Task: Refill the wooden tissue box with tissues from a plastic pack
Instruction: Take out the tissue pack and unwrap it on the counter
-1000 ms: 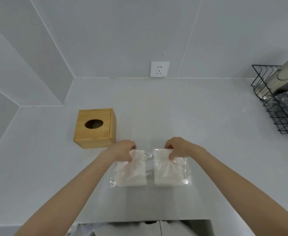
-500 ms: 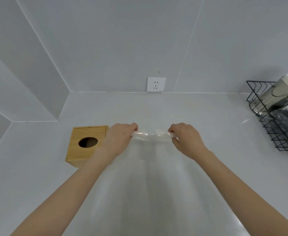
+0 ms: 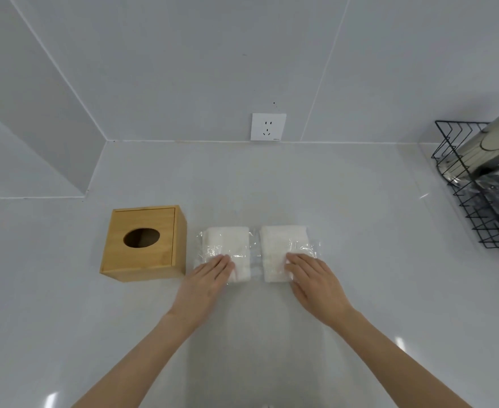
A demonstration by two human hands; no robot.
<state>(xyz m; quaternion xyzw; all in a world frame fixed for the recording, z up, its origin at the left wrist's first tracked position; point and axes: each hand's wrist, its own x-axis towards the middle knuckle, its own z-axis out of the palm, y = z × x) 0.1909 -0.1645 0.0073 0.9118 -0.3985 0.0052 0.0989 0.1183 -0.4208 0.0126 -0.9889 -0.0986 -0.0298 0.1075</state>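
Tissue pack: clear plastic pack (image 3: pixel 255 254) with two white tissue stacks side by side, lying flat on the white bench (image 3: pixel 360 231), mid-bench, just right of the wooden box, plastic crinkled and glossy between the stacks.
Left hand: left hand (image 3: pixel 210 275) flat, fingers straight and together, fingertips resting on the near end of the left stack (image 3: pixel 226 245); holds nothing, nothing pinched.
Right hand: right hand (image 3: pixel 313 278) flat too, fingers straight, fingertips on the near end of the right stack (image 3: pixel 282 248); no grip either.
Arms: both forearms bare, coming in from the near edge of the bench, hands apart with the pack's middle seam between them.
Tissue box: wooden tissue box (image 3: pixel 145 242) upright, oval slot on top dark, nothing sticking out of it; sits left of the pack, close beside it, touching or not cannot tell; toward the left side of the bench.
Back edge: white wall socket (image 3: pixel 268 126) on the wall just above the bench's back edge, roughly behind the pack.
Right edge: black wire rack (image 3: pixel 472 207) at the bench's right edge, well apart from the pack, holding shiny wrapped items, contents unclear.
Walls: pale grey panels, step-out at the left back corner.
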